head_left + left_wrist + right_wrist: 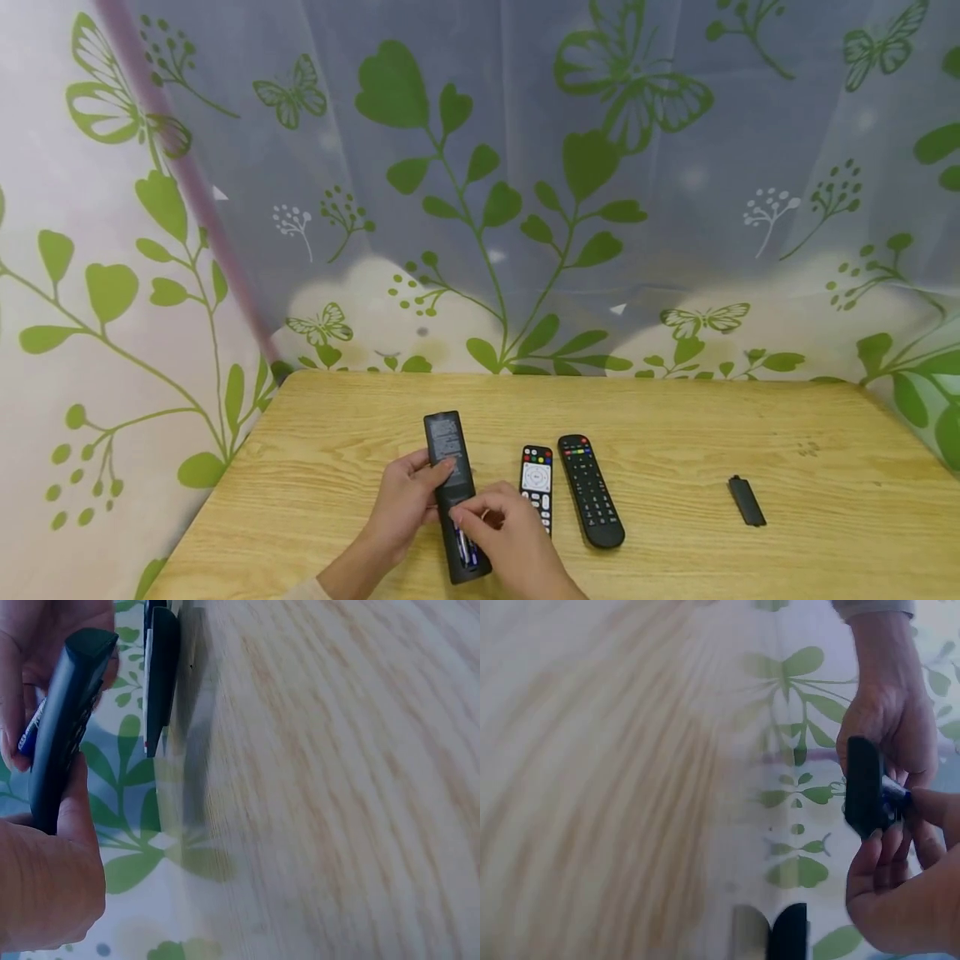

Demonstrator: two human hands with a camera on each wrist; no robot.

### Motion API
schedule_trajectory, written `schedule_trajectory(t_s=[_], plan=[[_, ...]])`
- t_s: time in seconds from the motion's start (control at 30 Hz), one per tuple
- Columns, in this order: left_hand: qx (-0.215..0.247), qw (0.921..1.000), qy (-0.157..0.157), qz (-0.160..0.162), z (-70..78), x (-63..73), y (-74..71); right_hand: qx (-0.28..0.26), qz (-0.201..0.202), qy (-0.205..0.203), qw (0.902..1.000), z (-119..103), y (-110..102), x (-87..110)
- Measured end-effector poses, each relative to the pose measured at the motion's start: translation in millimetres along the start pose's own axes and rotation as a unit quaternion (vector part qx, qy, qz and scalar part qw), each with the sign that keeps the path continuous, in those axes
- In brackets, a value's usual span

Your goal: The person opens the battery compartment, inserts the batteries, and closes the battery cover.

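A black remote control [446, 432] is held back side up in my left hand [401, 500], the thumb lying across its labelled back. Its battery compartment is uncovered at the end nearer me, and blue-and-silver batteries [467, 552] show in it. Over that compartment, my right hand [513, 533] pinches a battery between thumb and fingers. In the left wrist view the battery [31, 733] juts out from the remote's back at a tilt. The right wrist view shows the blue battery [895, 802] between the right fingertips, partly hidden by them.
A remote with a white button panel [536, 477] lies beside the right hand, which partly covers it. Right of it lies another black remote [592, 493], buttons up. A small black battery cover [747, 502] lies farther right on the wooden table [675, 433]. Patterned cloth [495, 250] hangs behind.
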State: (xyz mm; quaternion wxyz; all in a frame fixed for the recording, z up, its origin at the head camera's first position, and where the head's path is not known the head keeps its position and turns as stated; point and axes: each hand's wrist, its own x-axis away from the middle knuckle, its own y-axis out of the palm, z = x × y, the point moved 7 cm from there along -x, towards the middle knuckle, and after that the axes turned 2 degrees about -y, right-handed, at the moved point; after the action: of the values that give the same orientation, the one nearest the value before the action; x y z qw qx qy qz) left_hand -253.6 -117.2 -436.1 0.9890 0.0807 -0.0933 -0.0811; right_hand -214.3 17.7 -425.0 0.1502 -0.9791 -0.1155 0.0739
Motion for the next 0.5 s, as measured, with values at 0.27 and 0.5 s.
schedule_trajectory(t_s=[0.27, 0.5], plan=[[-0.008, 0.9997, 0.016, 0.016, 2.7, 1.3, 2.8, -0.116, 0.012, 0.091, 0.9890, 23, 5, -2.9], [0.008, 0.9995, 0.017, 0.024, 5.1, 3.5, 1.0, -0.156, 0.026, 0.153, 0.9756, 30, 6, -2.0]])
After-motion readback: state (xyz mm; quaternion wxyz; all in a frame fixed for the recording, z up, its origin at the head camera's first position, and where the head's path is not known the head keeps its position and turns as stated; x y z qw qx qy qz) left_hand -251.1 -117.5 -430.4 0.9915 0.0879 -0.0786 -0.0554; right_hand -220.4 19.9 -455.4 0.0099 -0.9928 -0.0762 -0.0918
